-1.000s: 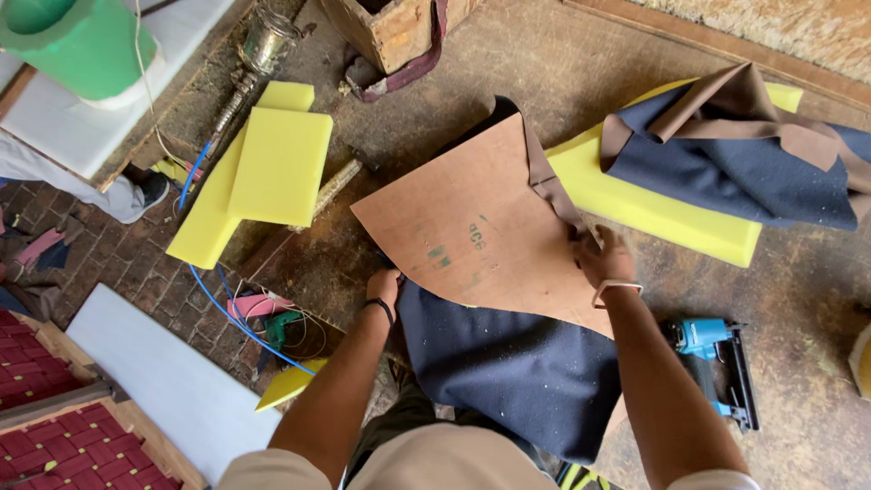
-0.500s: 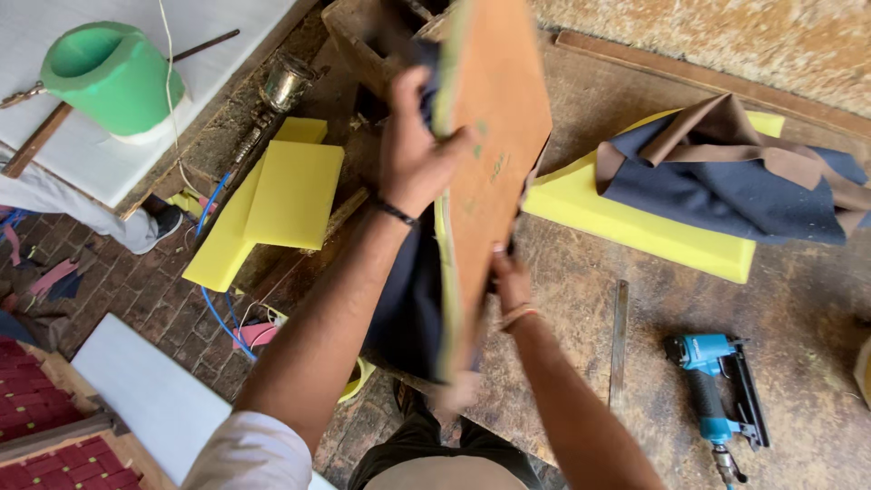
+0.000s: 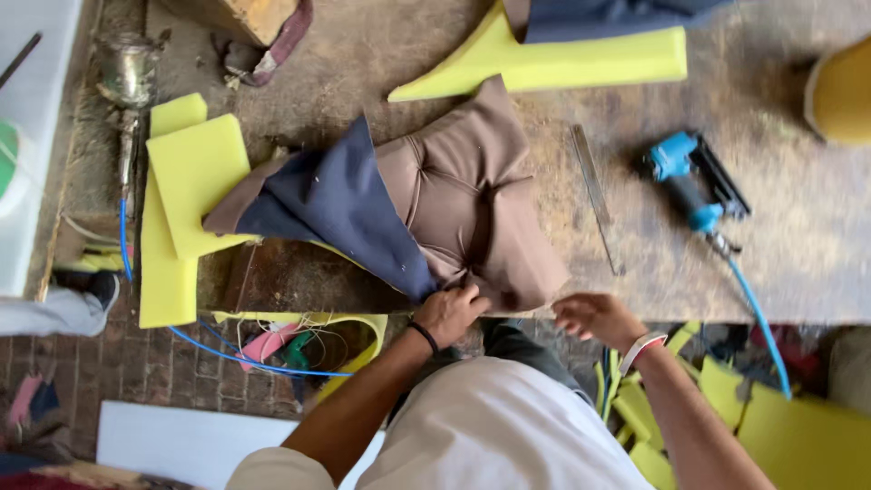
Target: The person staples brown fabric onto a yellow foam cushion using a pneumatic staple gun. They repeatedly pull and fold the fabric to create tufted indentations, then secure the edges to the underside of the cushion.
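1. Near: person in a white shirt [image 3: 508,426] leans over the bench edge.
2. Left hand [image 3: 449,313] pinches the near edge of the brown cushion [image 3: 472,209], fingers closed on the cloth where brown meets dark blue cloth [image 3: 345,209].
3. Right hand [image 3: 594,318] is just right of the cushion's near corner, fingers bent, holding nothing. Touching the cushion or not? Can't tell.
4. Cushion lies padded side up, mid bench [image 3: 798,254], w/ tufted folds showing. The blue cloth is loose on its left side, so the cover looks partly done; the near edge and blue flap look not fixed yet.
5. Right: blue staple gun [image 3: 694,186] lies apart from both hands. A thin metal strip [image 3: 594,195] lies btw gun and cushion.
6. Left: yellow foam pieces [image 3: 190,191] hang off the bench.
7. Far: long yellow foam block [image 3: 562,59] w/ more blue cloth on top.
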